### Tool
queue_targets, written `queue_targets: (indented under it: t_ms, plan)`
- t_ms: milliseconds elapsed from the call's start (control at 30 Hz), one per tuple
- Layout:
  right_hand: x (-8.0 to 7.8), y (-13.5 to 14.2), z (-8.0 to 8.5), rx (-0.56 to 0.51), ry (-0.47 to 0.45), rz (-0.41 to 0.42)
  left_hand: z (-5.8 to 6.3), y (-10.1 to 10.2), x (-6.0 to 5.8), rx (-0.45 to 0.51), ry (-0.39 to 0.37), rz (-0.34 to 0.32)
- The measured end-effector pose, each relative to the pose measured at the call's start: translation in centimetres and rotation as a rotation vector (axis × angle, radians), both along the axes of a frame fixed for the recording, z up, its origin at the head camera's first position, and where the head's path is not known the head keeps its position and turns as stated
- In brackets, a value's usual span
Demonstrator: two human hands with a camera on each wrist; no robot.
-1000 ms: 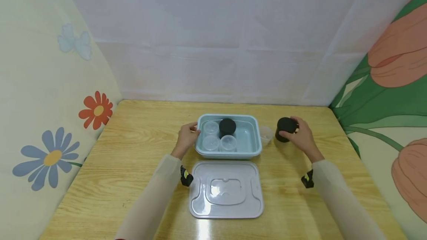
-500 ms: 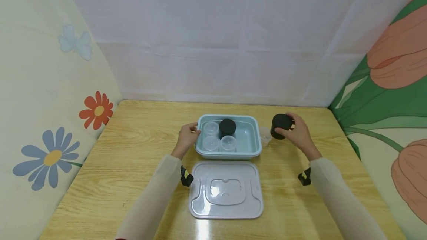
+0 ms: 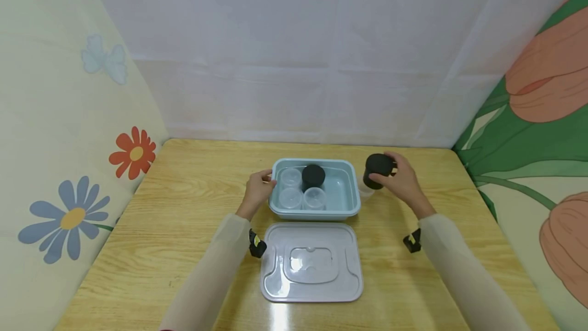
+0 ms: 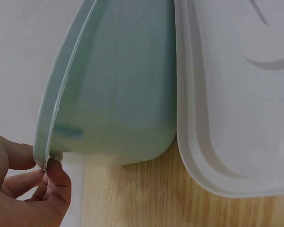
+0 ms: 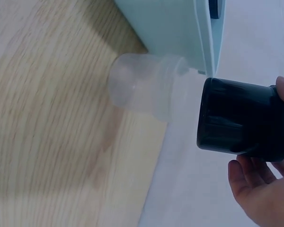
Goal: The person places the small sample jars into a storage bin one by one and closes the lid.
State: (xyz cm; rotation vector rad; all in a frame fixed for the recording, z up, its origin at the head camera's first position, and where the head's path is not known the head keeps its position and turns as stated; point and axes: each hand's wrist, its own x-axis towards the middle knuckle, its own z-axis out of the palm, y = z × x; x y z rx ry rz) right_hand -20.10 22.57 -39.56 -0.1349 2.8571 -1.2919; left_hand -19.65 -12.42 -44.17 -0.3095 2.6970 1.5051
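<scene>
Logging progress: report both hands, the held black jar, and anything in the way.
Left hand pinches the tub by its rim. Right hand holds black jar, raised off table. Possible obstacle: clear cup beside tub.

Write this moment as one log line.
left hand: pinches blue tub rim; right hand: holds black jar aloft; in tub: three clear cups, second black jar; on table: clear cup, lid

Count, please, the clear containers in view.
4. In the blue box: one clear container back left, another front left, a third front middle. The fourth stands on the table, right of the box, partly hidden by the black jar in the head view.
</scene>
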Motion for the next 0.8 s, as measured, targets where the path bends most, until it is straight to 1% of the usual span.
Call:
queue_targets:
  t_ms: [200, 367, 567, 600, 800]
  plan:
    - [-0.4, -1.2, 0.4, -0.029, 0.007, 0.012, 0.1, -0.1, 0.1, 0.012, -0.012, -0.008]
    - [-0.8, -2.2, 0.7, -0.042, 0.017, 0.032, 0.1, -0.2, 0.1, 0.005, 0.005, -0.005]
    - [-1.1, -3.5, 0.9, -0.039, 0.023, 0.055, -0.1, -0.3, 0.1, 0.045, 0.012, -0.015]
    - [-1.1, -3.8, 0.9, -0.037, 0.025, 0.058, -0.1, -0.3, 0.2, 0.047, 0.031, -0.014]
    - [-1.3, -4.9, 0.8, -0.036, 0.027, 0.067, -0.2, -0.4, 0.1, 0.055, 0.031, -0.011]
